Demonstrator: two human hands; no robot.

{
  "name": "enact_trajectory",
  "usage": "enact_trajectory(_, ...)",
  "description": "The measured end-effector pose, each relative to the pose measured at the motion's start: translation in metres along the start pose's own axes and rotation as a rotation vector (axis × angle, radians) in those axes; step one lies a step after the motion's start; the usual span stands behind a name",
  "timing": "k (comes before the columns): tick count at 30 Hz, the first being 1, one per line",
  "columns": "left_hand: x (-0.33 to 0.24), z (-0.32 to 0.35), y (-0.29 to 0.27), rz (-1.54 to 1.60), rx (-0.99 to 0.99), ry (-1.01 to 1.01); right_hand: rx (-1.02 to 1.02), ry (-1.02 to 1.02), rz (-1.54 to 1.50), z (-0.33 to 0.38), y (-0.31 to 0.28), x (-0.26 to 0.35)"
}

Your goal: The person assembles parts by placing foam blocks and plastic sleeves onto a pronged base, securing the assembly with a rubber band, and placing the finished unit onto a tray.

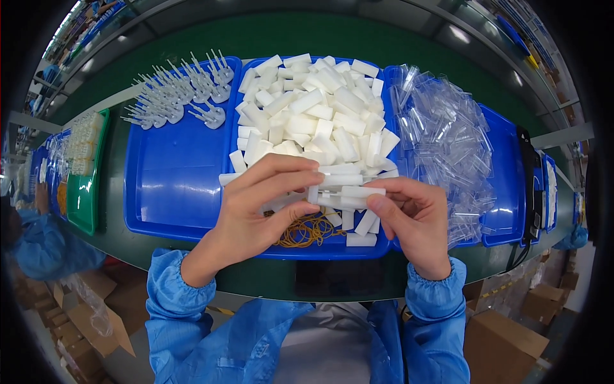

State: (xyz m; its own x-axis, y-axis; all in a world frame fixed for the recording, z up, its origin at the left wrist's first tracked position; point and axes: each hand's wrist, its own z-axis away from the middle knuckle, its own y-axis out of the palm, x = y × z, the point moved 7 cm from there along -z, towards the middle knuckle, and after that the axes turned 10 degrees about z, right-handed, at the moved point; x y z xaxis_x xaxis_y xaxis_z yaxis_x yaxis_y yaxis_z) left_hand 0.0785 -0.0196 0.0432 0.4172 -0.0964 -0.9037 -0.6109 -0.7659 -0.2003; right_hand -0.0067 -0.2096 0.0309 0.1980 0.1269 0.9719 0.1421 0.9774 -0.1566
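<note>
— Blue sleeves are coming up from the lower edge, and both hands are meeting over the front rim of the middle blue tray [332, 251]. What is lying between them?

— A small stack of white foam strips [348, 191], running left to right, so the long axis is spanning from one hand to the other. The left hand [259, 208] is curling its fingers over the stack's left end, thumb underneath; the right hand [409, 217] is pinching the right end between thumb and forefinger.

— Which hand is nearer the loose yellow rubber bands [307, 232]?

— The left one; the bands are lying just below and behind its thumb, on the tray floor, under the stack.

— And the rest?

— The heap of white foam pieces [316, 109] is sitting beyond the hands, clear plastic sleeves [444, 137] piling up to the right, white pronged parts [179, 93] to the far left.
</note>
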Motion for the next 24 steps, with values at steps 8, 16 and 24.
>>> enact_trajectory(8, -0.011, 0.000, 0.001, -0.186, -0.001, 0.096, -0.092, -0.029, -0.016, 0.003, 0.005, 0.005)
enact_trajectory(16, -0.011, 0.002, 0.004, -0.179, 0.001, 0.099, -0.131, 0.022, 0.043, 0.008, 0.008, 0.002)
enact_trajectory(24, -0.010, 0.002, 0.002, -0.085, -0.013, 0.069, -0.339, -0.285, 0.258, 0.008, -0.005, 0.017)
